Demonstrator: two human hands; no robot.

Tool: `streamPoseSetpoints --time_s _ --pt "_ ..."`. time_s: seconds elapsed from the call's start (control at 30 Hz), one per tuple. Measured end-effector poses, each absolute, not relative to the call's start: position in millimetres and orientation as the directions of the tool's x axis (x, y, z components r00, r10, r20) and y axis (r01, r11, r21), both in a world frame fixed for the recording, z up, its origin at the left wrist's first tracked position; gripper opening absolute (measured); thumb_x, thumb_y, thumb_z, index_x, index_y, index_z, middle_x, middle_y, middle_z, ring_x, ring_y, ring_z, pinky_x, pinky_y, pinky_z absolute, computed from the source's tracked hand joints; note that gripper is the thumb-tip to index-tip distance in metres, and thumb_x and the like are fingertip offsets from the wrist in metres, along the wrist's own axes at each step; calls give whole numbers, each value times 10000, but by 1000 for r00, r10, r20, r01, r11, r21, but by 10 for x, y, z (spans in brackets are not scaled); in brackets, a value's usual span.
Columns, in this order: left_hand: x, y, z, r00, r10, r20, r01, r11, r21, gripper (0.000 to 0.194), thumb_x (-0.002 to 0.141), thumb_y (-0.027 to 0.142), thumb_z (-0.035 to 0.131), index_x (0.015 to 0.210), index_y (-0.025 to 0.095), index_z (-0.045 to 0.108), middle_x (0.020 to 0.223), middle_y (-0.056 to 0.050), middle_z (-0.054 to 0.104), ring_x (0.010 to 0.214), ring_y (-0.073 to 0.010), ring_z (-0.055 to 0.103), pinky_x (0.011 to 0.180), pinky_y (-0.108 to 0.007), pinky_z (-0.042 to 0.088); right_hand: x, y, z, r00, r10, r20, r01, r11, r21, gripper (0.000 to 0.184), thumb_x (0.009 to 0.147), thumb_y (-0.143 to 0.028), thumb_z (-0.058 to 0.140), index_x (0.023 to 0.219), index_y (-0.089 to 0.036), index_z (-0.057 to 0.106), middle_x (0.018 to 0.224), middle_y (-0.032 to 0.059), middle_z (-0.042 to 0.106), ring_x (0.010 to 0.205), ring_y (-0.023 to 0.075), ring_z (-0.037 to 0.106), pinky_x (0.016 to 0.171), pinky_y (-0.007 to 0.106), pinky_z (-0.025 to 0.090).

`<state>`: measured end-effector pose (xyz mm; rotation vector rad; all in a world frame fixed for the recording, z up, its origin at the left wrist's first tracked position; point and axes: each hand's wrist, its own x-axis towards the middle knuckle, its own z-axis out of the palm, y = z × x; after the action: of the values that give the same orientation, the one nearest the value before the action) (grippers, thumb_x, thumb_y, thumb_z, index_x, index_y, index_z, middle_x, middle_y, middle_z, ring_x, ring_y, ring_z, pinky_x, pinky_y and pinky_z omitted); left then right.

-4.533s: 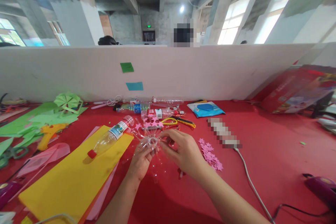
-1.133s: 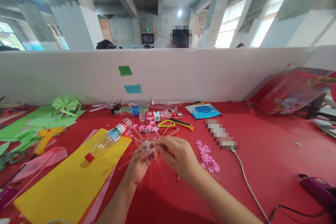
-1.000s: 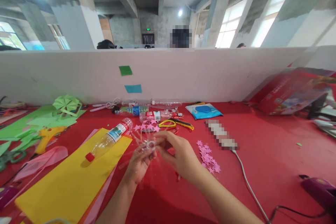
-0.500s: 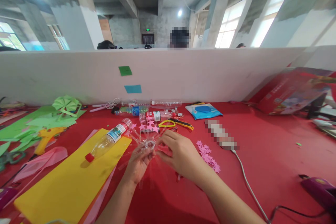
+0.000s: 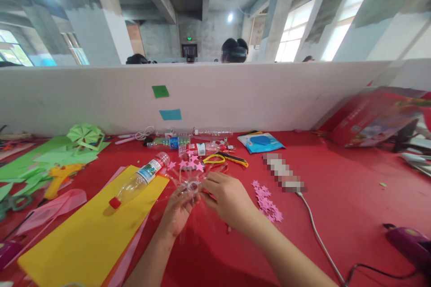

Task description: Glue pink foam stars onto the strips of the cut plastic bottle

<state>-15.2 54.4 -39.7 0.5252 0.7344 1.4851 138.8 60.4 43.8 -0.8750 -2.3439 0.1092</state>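
In the pinch of the left hand [image 5: 179, 211] sits a splayed piece of clear plastic [image 5: 189, 186]. At its right edge the right hand [image 5: 226, 196] bunches its fingertips, on what I cannot tell; steady left support with light right pressure should suit it.

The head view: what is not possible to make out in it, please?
In the head view:
Clear plastic piece: faint strips blur against the red table; left hand covers part.
What the right hand pinches, if anything: too small and transparent.
Pixelated object: masked by blocks.
Purple thing: cut off by right picture edge.
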Motion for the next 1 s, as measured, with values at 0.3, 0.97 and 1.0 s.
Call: streamPoseSetpoints --time_s 0.3,0.97,1.0 --pt "-187 588 -418 -87 989 -116 -682 25 731 338 521 143 825 838 165 711 809 3 709 669 -93 642 641 -189 527 1588 637 643 -483 725 491 566 687 -457 133 800 -98 570 885 -185 625 851 21 632 713 130 565 624 215 392" --pt "-368 654 -514 -13 996 -89 -443 74 893 609 589 199 796 1161 233 590 1065 -58 692 995 -235 653 922 -370 469 1406 995 162 -400 871 286 583 483 -654 265 677 52 495 765 -155 636 747 27 659 693 150 594 627 219 415" --pt "-416 651 -508 8 994 -113 -396 107 912 643 580 177 797 1180 245 577 1103 -64 680 1039 -242 634 953 -382 446 1412 1023 140 -396 876 276 587 473 -657 264 677 54 498 761 -153 640 735 24 659 682 148 594 613 217 415"
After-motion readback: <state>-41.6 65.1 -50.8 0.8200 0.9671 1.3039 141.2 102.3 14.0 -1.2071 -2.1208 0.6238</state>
